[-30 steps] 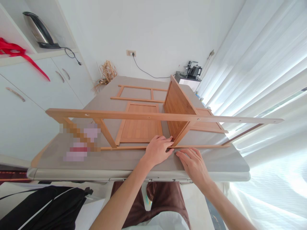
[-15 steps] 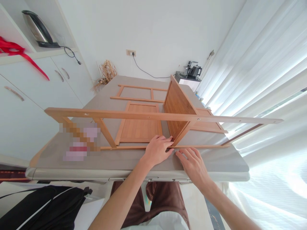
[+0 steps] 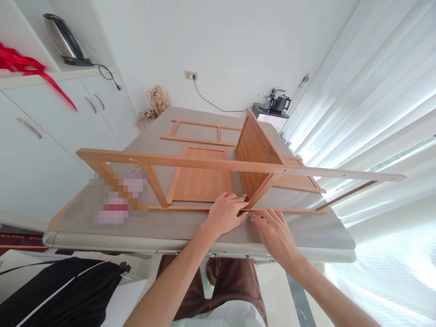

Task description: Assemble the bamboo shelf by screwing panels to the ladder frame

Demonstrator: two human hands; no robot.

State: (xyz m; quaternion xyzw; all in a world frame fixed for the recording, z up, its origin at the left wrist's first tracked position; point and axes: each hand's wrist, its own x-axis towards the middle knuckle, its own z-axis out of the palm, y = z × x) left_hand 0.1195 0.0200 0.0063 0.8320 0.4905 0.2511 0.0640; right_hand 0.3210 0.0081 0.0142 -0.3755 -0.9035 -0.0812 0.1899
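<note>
A wooden ladder-like frame (image 3: 190, 161) stands on its long edge across the near side of the table, with a slatted wooden panel (image 3: 257, 150) upright against its middle crosspiece. My left hand (image 3: 225, 212) is closed around the lower rail where crosspiece and panel meet. Just right of it, my right hand (image 3: 272, 227) pinches a small thin metal piece (image 3: 249, 216) at that rail's near face. Whether it is a screw or a hex key is too small to tell.
On the grey table (image 3: 200, 229) lie another wooden panel (image 3: 200, 175), a second ladder-like frame (image 3: 195, 137) and a further panel (image 3: 296, 175) at right. A pixelated patch covers the left end. A black bag (image 3: 64, 290) rests below left; white curtains (image 3: 381, 113) hang at right.
The whole view has shifted slightly, so the scene sits a little further right. Both hands stay at the same joint, the right fingers still pinching the small metal piece.
</note>
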